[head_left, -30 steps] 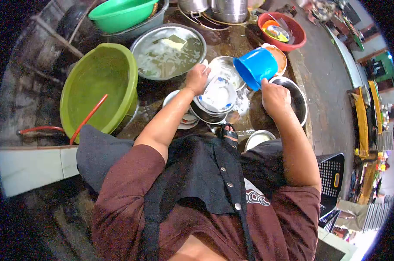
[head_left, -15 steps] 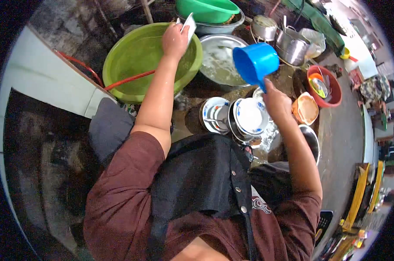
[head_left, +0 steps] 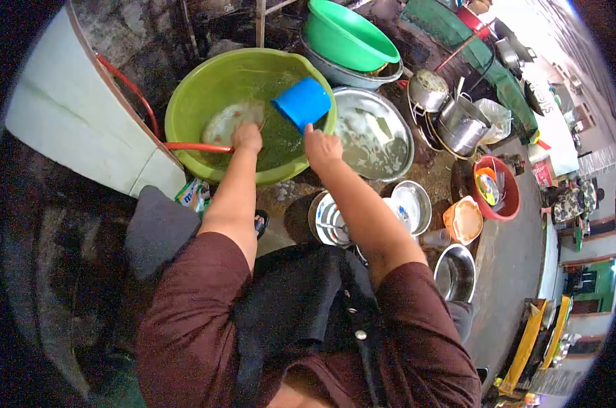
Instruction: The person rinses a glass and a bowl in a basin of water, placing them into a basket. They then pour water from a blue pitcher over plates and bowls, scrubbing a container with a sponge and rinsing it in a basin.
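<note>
My left hand (head_left: 247,138) reaches down into a big olive-green tub (head_left: 185,102) of water. Its fingers are closed on the edge of a pale plate (head_left: 219,127), which lies in the water and is blurred by ripples. My right hand (head_left: 323,148) grips the handle of a blue plastic dipper (head_left: 302,102), tilted over the tub's right side. A red hose (head_left: 199,147) runs over the tub's near rim, close to my left wrist.
Right of the tub stands a metal basin (head_left: 396,153) of soapy water. Below it are stacked dishes (head_left: 327,221) and a steel bowl (head_left: 420,207). A green basin (head_left: 352,37) sits behind. Pots (head_left: 429,92), an orange container (head_left: 464,221) and a red basin (head_left: 515,197) are further right.
My left hand has lowered from the tub's far rim into the water with the white dish. My right hand has brought the dipper left, from above the metal basin to over the tub.
</note>
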A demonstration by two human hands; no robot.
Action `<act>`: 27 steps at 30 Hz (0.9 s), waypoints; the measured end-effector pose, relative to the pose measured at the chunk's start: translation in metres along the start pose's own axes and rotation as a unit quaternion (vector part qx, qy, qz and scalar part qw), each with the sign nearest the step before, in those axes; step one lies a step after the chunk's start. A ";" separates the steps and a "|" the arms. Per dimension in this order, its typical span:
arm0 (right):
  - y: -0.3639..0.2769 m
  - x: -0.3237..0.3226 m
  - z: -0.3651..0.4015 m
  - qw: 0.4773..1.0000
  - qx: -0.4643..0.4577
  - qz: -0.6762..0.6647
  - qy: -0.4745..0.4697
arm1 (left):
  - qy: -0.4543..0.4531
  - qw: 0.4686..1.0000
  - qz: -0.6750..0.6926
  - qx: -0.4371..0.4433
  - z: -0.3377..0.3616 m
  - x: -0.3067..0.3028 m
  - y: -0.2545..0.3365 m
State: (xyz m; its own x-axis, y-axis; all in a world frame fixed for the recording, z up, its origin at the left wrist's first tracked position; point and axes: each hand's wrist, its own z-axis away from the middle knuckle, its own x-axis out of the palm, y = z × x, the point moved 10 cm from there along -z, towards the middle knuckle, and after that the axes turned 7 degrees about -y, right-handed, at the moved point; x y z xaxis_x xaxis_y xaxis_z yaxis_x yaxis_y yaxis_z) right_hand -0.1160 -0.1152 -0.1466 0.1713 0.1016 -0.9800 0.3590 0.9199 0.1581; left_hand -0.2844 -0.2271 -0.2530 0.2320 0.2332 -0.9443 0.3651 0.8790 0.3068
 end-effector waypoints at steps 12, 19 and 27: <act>0.019 0.039 -0.028 0.880 0.048 -0.466 -0.074 | -0.009 0.826 0.541 -0.156 -0.075 0.116 -0.106; 0.075 -0.040 0.081 0.559 0.035 -0.826 -0.058 | -0.388 0.283 0.877 0.009 -0.023 0.088 0.080; 0.189 -0.100 0.237 0.732 0.107 -0.671 -0.058 | -0.521 0.473 0.653 0.279 0.136 0.036 0.298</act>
State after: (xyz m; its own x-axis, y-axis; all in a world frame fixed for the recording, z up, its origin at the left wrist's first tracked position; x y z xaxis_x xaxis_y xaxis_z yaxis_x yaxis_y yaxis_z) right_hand 0.1524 -0.0415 0.0099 -0.3938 -0.8827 -0.2563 0.4086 0.0817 -0.9091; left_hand -0.0443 -0.0135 -0.1798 0.8010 -0.1606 0.5767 -0.5898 -0.0467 0.8062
